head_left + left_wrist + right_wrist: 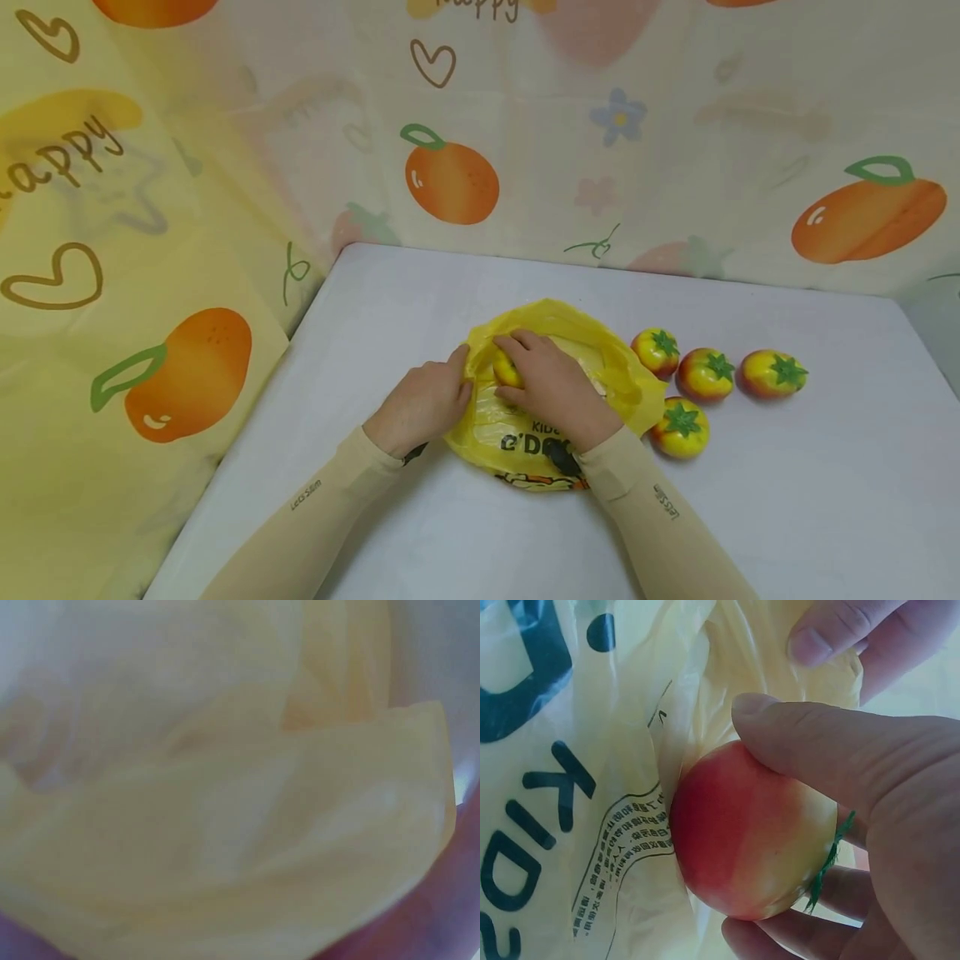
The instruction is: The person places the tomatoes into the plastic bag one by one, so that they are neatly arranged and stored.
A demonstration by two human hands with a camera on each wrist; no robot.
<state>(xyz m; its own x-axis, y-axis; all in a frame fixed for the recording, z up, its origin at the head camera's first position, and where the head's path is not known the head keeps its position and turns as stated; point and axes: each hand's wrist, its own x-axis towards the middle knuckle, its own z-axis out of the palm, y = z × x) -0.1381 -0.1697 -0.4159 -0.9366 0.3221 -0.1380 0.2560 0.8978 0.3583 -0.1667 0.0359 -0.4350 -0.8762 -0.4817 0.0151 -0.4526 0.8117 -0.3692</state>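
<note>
Gripping a red-and-yellow fruit [739, 832] within the open mouth of a yellow bag [483, 437], the right hand [558, 385] faces the left hand [422, 402], which apparently pinches the rim, its wrist view being blurred. Four similar fruits [705, 375] lie right on the bench [450, 550].

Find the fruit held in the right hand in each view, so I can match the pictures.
Head: fruit just right of and below centre, gripped by the right hand.
Left wrist: fruit not visible.
Right wrist: fruit near centre, slightly low.
Shared landmark: the yellow bag, in all three views.
</note>
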